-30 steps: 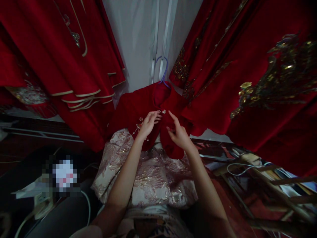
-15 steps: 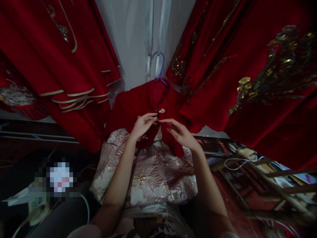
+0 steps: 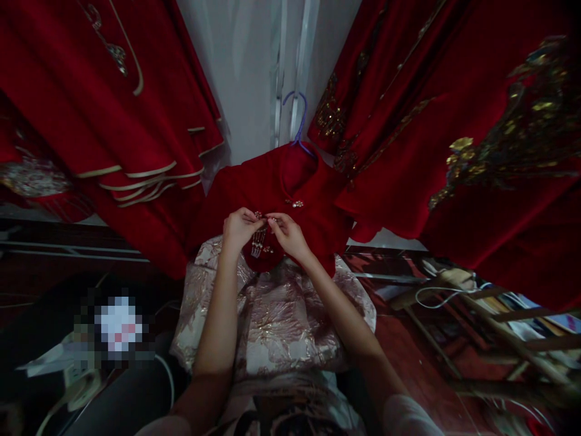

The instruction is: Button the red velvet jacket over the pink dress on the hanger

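A short red jacket (image 3: 236, 188) on a purple hanger (image 3: 301, 121) lies over a shiny, pale pink-gold patterned garment (image 3: 272, 327). One jewelled clasp (image 3: 297, 204) sits at the jacket's neck. Lower on the front, my left hand (image 3: 241, 230) pinches a beaded tassel clasp (image 3: 258, 241) from the left, its strands dangling below the fingers. My right hand (image 3: 290, 237) is closed on the same clasp from the right, fingertips almost meeting the left ones. The exact grip is partly covered by the fingers. Another small jewelled piece (image 3: 269, 249) shows just below.
Red garments with pale piping (image 3: 154, 175) hang on the left, and red ones with gold embroidery (image 3: 458, 157) on the right. A wooden rack (image 3: 431, 339) with papers and a white cable stands at right. A power strip (image 3: 82, 381) lies at lower left.
Both hands have moved left, away from the jacket's centre opening, and come together on the beaded tassel clasp. Its hanging strands now show. The view has shifted slightly.
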A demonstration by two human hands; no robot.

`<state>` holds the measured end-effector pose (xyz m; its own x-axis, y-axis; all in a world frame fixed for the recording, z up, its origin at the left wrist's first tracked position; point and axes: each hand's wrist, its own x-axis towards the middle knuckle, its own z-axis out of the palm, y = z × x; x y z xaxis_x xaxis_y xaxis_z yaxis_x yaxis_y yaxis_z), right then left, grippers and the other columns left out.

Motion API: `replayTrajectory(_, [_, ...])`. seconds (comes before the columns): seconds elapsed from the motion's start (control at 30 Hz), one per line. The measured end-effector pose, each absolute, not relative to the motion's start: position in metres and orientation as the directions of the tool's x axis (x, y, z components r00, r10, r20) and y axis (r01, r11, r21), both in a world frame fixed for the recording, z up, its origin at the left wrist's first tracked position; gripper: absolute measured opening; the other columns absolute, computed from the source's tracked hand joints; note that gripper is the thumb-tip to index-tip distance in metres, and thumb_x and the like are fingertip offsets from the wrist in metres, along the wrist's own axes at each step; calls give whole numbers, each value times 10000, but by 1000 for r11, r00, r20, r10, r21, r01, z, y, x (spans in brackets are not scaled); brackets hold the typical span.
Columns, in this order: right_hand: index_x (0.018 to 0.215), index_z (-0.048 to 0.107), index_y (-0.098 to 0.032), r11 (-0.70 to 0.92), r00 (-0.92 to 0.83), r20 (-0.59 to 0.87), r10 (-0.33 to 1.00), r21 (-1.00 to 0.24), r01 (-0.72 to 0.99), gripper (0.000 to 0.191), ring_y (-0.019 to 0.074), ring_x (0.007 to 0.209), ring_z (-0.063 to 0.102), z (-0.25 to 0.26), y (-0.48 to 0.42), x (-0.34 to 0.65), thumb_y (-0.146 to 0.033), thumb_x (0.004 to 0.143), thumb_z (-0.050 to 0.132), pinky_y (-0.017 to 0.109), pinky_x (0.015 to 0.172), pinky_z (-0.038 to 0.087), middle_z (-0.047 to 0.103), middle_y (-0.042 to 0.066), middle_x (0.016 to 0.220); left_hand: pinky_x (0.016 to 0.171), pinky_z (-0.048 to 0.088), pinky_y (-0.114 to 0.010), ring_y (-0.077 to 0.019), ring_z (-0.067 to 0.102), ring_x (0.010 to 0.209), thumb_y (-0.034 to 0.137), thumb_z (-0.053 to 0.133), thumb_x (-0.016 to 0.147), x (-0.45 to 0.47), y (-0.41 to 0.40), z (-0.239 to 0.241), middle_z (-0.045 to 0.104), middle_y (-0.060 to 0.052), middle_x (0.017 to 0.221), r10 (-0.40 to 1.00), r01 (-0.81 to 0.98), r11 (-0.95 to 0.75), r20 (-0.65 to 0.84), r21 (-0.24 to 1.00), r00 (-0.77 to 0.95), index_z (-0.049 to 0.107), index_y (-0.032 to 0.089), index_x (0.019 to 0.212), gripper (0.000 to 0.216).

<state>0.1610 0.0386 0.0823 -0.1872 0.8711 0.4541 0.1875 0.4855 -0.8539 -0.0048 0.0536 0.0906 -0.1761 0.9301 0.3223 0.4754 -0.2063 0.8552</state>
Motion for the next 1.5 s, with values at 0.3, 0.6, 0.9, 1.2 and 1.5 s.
replayTrajectory(0.3, [961,585,-206,444,-51,443,895,-873,204,274,110,683,625,80,40,162,-315,749,720,227,640,538,650,-4,805,676,538,-253,-154,687,644,303,763,639,0,57,93,720,-17,695,958,236,-120,175,964,-226,655,176,807,237])
replayTrajectory(0.6, [926,663,-207,453,-78,446,892,-873,181,179,125,758,680,83,41,162,-308,783,702,249,733,574,730,19,893,670,562,-263,-144,680,678,306,723,651,-2,54,97,731,-62,773,984,51,-147,151,988,-94,711,128,835,256])
replayTrajectory(0.9, [913,677,-201,429,-24,431,902,-889,159,121,138,809,701,79,40,163,-269,814,664,250,742,583,732,22,884,637,556,-248,-144,686,648,299,657,704,-2,56,92,728,-63,741,983,72,-142,149,987,-107,691,127,816,208])
replayTrajectory(1.2, [949,689,-216,460,-25,465,885,-863,211,134,141,838,705,77,40,160,-271,842,630,240,724,587,736,15,918,655,563,-271,-169,704,651,342,646,726,-4,62,81,732,-68,765,974,151,-194,209,969,-89,693,147,819,222])
replayTrajectory(1.5, [953,695,-212,468,-1,477,879,-862,197,147,142,848,708,78,38,161,-291,847,631,233,723,587,740,16,938,757,572,-308,-191,716,746,363,681,700,-5,64,80,754,-85,843,981,131,-172,182,976,-71,747,139,851,278])
